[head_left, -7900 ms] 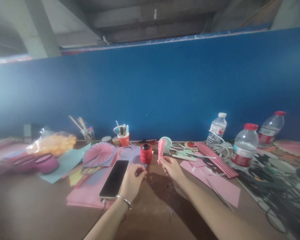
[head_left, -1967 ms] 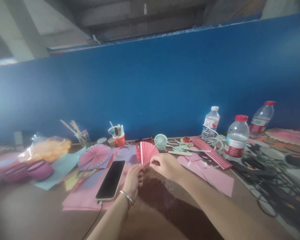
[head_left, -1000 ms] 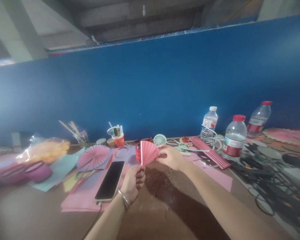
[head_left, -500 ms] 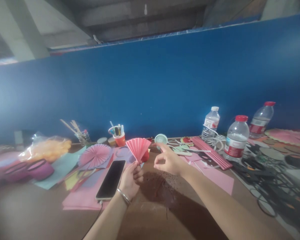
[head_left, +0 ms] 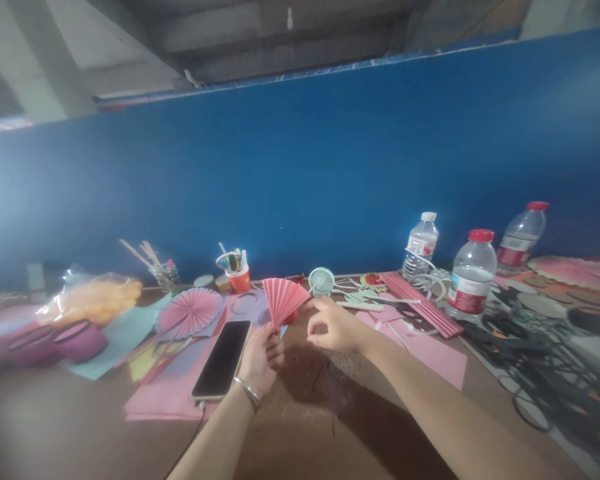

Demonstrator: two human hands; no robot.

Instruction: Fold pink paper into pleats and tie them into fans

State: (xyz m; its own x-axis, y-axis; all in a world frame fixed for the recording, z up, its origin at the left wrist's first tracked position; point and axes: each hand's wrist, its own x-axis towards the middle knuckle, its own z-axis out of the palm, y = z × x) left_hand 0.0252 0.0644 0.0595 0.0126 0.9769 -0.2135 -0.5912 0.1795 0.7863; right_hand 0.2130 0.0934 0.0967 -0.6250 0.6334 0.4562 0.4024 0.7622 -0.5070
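Note:
A pleated pink paper fan (head_left: 281, 298) stands upright above the table, its folds spread from a narrow base. My left hand (head_left: 264, 353), wearing a silver bracelet, pinches that base between thumb and fingers. On the fan's other side, my right hand (head_left: 336, 325) has its fingertips closed at the upper right edge; exactly how they grip the paper is too small to see. Just left of my left hand, a black-screened phone (head_left: 221, 360) lies on pink paper sheets (head_left: 153, 402). Behind the fan, a red object is partly hidden.
A small green handheld fan (head_left: 322, 281) and an orange cup of pens (head_left: 239, 279) stand at the back. Pink folded strips (head_left: 423, 305) and water bottles (head_left: 473, 277) are on the right. Left lie a round paper rosette (head_left: 190, 313) and a purple tape roll (head_left: 80, 339).
My right fingers have come down to the fan's right edge. The fan has tilted to the right and its folds reach further that way. My left hand stays at the base.

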